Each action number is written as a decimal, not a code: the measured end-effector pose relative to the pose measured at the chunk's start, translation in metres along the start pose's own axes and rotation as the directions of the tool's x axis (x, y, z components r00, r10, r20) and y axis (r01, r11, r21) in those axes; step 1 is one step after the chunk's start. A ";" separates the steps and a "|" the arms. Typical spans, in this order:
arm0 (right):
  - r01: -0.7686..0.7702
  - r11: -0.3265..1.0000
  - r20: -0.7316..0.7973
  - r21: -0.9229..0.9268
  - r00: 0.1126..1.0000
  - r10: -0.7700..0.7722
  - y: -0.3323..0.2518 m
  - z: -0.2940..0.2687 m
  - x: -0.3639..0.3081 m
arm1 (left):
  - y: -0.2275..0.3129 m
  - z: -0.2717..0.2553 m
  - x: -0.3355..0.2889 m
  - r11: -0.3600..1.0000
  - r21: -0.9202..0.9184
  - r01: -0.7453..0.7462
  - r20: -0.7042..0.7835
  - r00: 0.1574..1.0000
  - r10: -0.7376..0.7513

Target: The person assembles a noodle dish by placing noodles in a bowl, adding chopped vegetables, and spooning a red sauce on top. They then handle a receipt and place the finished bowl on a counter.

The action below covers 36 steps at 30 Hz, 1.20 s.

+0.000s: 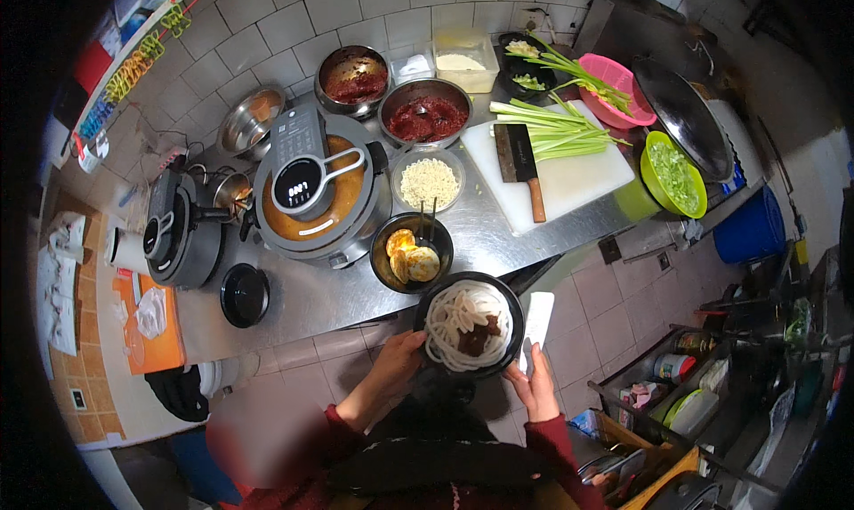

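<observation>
Between my hands, in front of the counter edge, is a black bowl of thick white noodles (445, 357) topped with dark brown pieces. My left hand (397, 366) grips its left rim. On the right side, my right hand (535, 385) holds the bowl by its lower edge. Beside those fingers is a flat, oblong white thing (537, 318); I cannot tell whether the hand also holds it. Just beyond the noodles, a black bowl with fried eggs (414, 268) and a pair of dark chopsticks (428, 216) stands at the counter's edge.
On the steel counter (307, 307) are a large round cooker (320, 234), a bowl of chopped white bits (429, 181) and red sauce bowls (425, 112). A cleaver (518, 159) and green stalks (560, 132) lie on a white board (569, 190). Shelving (623, 412) stands at right.
</observation>
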State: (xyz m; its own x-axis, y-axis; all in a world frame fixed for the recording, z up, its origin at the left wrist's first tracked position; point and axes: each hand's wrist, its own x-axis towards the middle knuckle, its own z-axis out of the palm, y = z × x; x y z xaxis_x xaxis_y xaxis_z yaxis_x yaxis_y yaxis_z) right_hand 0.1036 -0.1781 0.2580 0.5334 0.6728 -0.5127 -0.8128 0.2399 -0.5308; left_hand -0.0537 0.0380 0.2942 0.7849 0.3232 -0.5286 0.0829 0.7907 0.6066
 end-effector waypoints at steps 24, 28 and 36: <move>-0.006 0.996 0.104 -0.091 0.994 0.015 -0.291 0.016 0.232 | 0.224 0.119 0.285 -0.488 0.846 0.213 0.229 0.682 0.695; -0.012 0.984 0.103 -0.176 0.994 0.031 -0.330 0.029 0.287 | 0.245 0.133 0.341 -0.354 0.904 0.241 0.090 0.700 0.708; -0.078 0.987 0.153 -0.139 0.983 0.099 -0.327 0.051 0.395 | 0.341 0.136 0.494 -0.363 0.903 0.228 0.145 0.634 0.760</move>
State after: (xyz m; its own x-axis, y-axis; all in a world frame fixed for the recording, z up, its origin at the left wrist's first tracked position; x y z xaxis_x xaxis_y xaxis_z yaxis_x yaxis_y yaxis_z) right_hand 0.5685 0.0446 0.2634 0.4079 0.7922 -0.4539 -0.8117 0.0870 -0.5775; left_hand 0.4455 0.3966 0.3203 0.6494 0.7302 0.2123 0.7039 -0.6828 0.1957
